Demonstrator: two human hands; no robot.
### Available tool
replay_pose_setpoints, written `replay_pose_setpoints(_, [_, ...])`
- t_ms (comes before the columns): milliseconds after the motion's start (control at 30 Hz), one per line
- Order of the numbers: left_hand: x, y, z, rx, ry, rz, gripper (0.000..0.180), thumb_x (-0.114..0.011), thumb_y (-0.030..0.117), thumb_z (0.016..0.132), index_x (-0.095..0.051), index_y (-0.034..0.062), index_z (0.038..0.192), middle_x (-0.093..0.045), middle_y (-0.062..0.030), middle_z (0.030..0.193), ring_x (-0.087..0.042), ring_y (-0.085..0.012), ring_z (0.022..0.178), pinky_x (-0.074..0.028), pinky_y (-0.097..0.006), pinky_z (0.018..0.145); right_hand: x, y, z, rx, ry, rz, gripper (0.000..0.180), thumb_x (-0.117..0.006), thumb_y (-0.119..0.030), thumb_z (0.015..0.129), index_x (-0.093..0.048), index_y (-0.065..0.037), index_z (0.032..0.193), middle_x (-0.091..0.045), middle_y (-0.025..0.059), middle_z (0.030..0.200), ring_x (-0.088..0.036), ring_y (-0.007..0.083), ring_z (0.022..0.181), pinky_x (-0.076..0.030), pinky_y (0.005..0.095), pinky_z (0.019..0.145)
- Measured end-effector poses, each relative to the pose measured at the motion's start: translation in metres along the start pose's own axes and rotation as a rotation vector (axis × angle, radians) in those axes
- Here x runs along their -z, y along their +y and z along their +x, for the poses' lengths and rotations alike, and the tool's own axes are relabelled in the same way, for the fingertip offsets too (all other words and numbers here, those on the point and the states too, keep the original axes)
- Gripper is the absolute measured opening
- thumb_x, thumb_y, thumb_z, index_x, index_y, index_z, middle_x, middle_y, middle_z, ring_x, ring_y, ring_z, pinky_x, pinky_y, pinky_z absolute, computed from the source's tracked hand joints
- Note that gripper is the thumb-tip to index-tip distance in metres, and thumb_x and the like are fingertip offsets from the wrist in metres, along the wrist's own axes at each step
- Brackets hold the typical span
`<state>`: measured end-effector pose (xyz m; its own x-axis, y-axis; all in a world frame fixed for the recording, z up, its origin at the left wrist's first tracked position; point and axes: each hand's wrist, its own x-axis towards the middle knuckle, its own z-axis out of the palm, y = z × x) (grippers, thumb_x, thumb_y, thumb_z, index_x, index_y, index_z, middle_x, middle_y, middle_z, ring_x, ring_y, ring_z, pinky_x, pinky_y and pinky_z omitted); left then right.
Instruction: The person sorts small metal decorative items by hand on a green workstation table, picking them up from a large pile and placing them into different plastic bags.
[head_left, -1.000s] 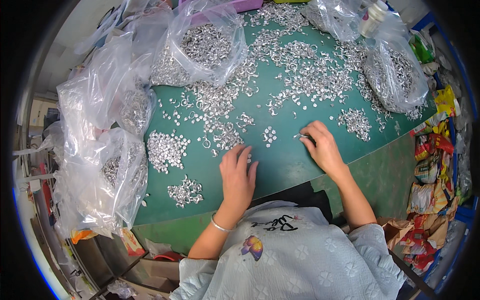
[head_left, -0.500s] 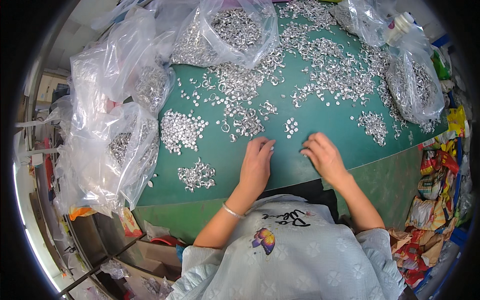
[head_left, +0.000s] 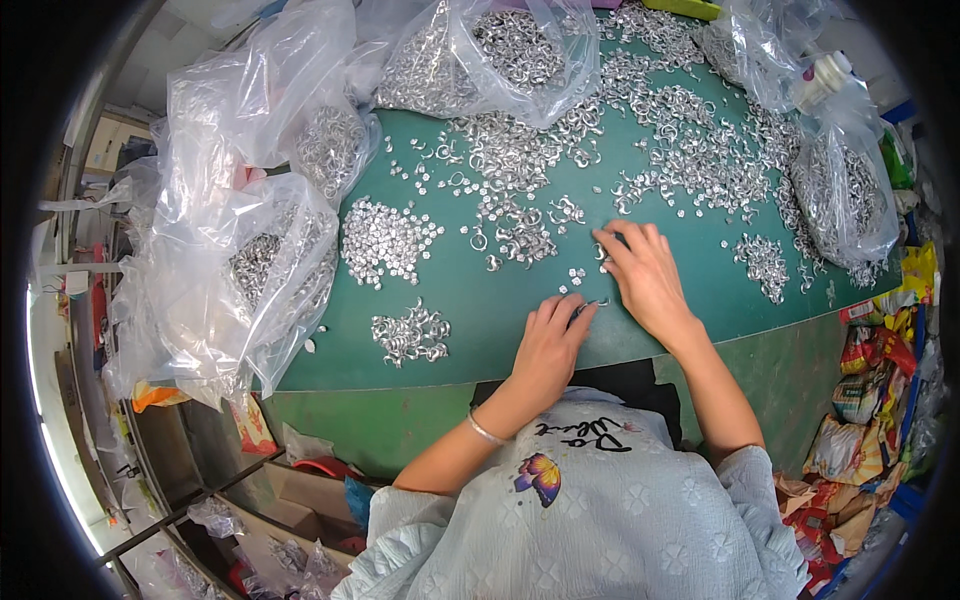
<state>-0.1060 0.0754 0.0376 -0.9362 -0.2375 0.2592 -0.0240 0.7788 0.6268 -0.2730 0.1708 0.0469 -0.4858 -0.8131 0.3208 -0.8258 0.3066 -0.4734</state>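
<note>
My left hand [head_left: 548,345] is low over the green table, thumb and forefinger pinched on a small curved silver piece [head_left: 601,302] that pokes out past the fingertips. Just beyond it lie a few small flower-shaped metal pieces [head_left: 574,279]. My right hand [head_left: 645,280] reaches over the table to the right of them. Its thumb and forefinger are apart, with small silver bits [head_left: 600,254] between them; whether it touches these I cannot tell.
Flower-shaped pieces form a pile [head_left: 385,242] on the left, with a smaller heap of curved pieces [head_left: 411,333] nearer me. Loose silver parts [head_left: 515,150] spread across the far side. Filled plastic bags [head_left: 270,270] stand around the edges, beside a white bottle [head_left: 825,78] at far right.
The view has shifted slightly. My left hand has moved right and now shows a curved silver piece at its fingertips. My right hand has moved forward and left to the small flower-shaped pieces, whose cluster is now split.
</note>
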Motion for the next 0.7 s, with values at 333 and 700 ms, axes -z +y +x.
replay_pose_setpoints(333, [0.013,-0.014,-0.017,0.111,0.108,-0.039,0.032,-0.066,-0.003,0.078,-0.06,-0.0001,0.11,-0.055,-0.013,0.107,-0.054,-0.0312,0.094,-0.046,-0.039,0.081,0.013,0.015,0.0,0.004,0.019,0.053,0.016,-0.071,-0.003,0.074,-0.059,-0.004,0.084,-0.059,0.0062,0.098,-0.053,0.0279,0.094,-0.04,0.0385,0.079])
replay_pose_setpoints(700, [-0.015,0.014,0.018,-0.049,-0.008,0.274,0.041,-0.059,0.006,0.081,-0.058,0.005,0.122,-0.052,-0.0105,0.121,-0.048,-0.0297,0.11,-0.036,-0.043,0.089,0.021,-0.002,-0.033,-0.197,0.044,0.239,0.015,-0.06,0.005,0.083,-0.062,0.001,0.097,-0.057,0.0107,0.084,-0.054,0.0252,0.074,-0.045,0.0347,0.065])
